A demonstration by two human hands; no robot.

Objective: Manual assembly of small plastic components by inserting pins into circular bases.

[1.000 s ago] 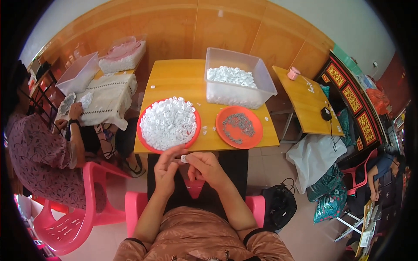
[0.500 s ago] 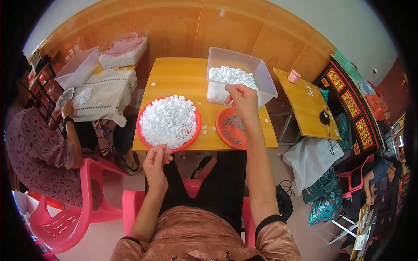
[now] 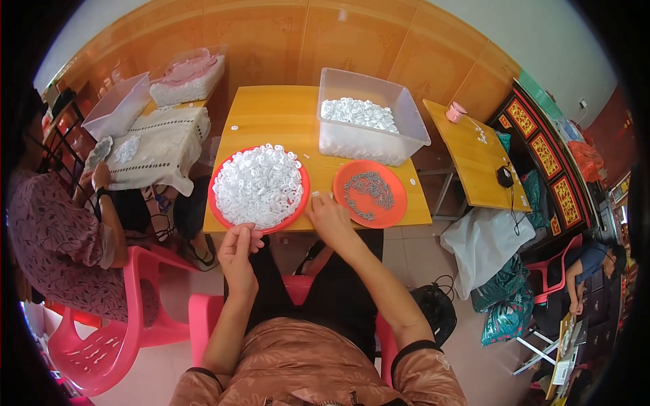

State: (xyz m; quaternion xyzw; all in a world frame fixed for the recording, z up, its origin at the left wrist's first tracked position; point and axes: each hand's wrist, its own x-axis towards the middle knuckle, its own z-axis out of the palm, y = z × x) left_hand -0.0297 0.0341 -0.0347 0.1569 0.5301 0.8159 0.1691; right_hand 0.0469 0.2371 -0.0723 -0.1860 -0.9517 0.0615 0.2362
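My left hand (image 3: 239,252) is closed in a pinch just below the near rim of a red round tray (image 3: 214,215). What its fingers hold, if anything, is too small to make out. A heap of small white plastic pieces (image 3: 257,186) with holes fills that tray. My right hand (image 3: 330,218) rests at the table's near edge, between the two trays, its fingertips closed around a small white plastic piece (image 3: 315,194). Beside it on the right, an orange-red plate (image 3: 391,215) carries a scatter of small grey metal pieces (image 3: 371,189).
A clear plastic bin (image 3: 406,135) with more white pieces stands at the back right of the yellow table (image 3: 271,111). Another person (image 3: 68,230) works at a cloth-covered table on the left. A second yellow table (image 3: 467,155) and bags (image 3: 508,311) are at right.
My right hand has come down and left from above the orange-red plate to the table between the trays. The left hand stays almost in place.
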